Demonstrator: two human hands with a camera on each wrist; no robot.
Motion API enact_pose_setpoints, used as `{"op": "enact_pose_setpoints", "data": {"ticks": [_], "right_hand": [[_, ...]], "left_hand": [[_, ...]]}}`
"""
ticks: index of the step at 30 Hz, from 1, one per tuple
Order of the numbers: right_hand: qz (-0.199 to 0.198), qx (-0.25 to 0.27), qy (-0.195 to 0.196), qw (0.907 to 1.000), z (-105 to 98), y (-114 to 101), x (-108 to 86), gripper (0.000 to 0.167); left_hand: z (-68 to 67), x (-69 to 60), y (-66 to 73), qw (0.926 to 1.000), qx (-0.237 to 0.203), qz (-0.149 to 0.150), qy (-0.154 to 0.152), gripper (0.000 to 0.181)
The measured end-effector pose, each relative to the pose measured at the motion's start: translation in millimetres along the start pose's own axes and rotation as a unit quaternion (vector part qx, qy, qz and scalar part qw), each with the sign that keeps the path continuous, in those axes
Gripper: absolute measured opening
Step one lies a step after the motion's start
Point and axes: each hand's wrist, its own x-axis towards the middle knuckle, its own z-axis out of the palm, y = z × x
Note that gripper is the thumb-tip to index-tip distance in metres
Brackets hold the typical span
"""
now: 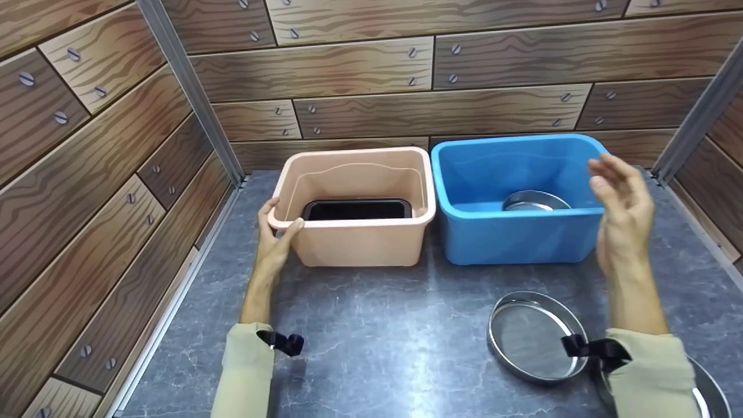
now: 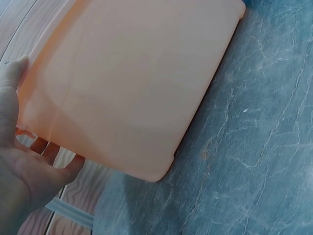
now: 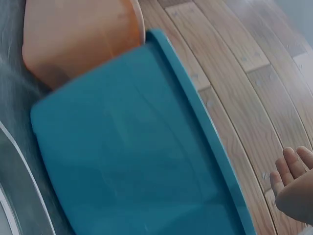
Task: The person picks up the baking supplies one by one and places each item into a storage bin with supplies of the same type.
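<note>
A peach plastic bin (image 1: 360,247) stands at the left with a black rectangular item (image 1: 357,209) inside. My left hand (image 1: 271,248) grips its front left corner, thumb over the rim; the left wrist view shows the fingers (image 2: 73,169) curled below the edge. Beside it is a blue plastic bin (image 1: 516,241) holding a round metal sieve (image 1: 535,199), partly hidden by the front wall. At the blue bin's front right corner, my right hand (image 1: 627,226) is raised with loosely bent fingers and nothing in them. Whether it touches the rim is hard to tell.
On the grey marbled table (image 1: 371,337), a round metal sieve (image 1: 537,339) lies in front of the blue bin. Another round metal item (image 1: 709,386) is partly covered by the right sleeve. Wood-patterned walls (image 1: 360,67) enclose the back and sides.
</note>
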Motion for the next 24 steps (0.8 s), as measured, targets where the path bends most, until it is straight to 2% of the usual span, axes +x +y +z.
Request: {"op": "enact_pose_setpoints", "data": {"ticks": [7, 16, 19, 24], "right_hand": [[-0.029, -0.007, 0.038, 0.9988, -28.3, -3.6, 11.1, 0.042], [-0.063, -0.052, 0.07, 0.9942, -57.1, 4.0, 19.0, 0.04], [-0.058, -0.065, 0.085, 0.9926, -65.3, 6.7, 21.7, 0.04], [-0.015, -0.092, 0.113, 0.9892, -78.2, 8.6, 27.1, 0.043]], "left_hand": [[0.5, 0.8, 0.4, 0.9998, -0.015, -0.006, -0.007, 0.075], [-0.7, 0.6, -2.0, 0.9999, -0.016, -0.001, 0.0, 0.075], [0.5, 0.5, -2.1, 0.9998, -0.02, 0.001, 0.001, 0.075], [2.3, 1.4, -0.7, 0.9998, -0.021, 0.002, 0.003, 0.075]]}}
